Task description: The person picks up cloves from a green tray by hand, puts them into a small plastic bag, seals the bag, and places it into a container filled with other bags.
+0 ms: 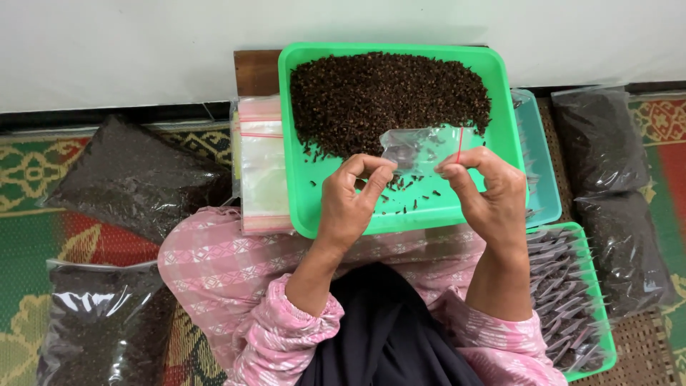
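Pouch: small clear plastic pouch (418, 149) with a red strip near its right edge, held up over the middle of the green tray, between the two hands.
Pouch contents: a few dark cloves show through the plastic; how many I cannot tell.
Left hand: left hand (348, 200) at 7 o'clock from the pouch, thumb and forefinger pinched together on the pouch's left lower corner, the other fingers curled under.
Right hand: right hand (489, 194) at 4 o'clock from the pouch, fingertips pressed together on the pouch's right edge at the red strip.
Tray: green tray (301, 207), square with rounded corners, lying across the person's lap.
Cloves: heap of cloves (371, 93) fills the tray's far half, at 12 o'clock from the pouch; loose ones are scattered on the bare green floor just under the hands.
Empty pouches: stack of flat clear pouches (261, 164) with red strips, touching the tray's left rim, at 9 o'clock.
Second tray: blue-green tray (544, 179) tucked under the green tray's right side, at 3 o'clock.
Filled pouches: a green basket (606, 350) at 5 o'clock holds rows of filled small pouches (564, 293).
Big bags: large clear bags of cloves lie on the patterned mat, two at the left (136, 179) and (100, 322), two at the right (597, 139) and (625, 250).
Clothing: pink patterned sleeves (286, 343) and a dark cloth at 6 o'clock.
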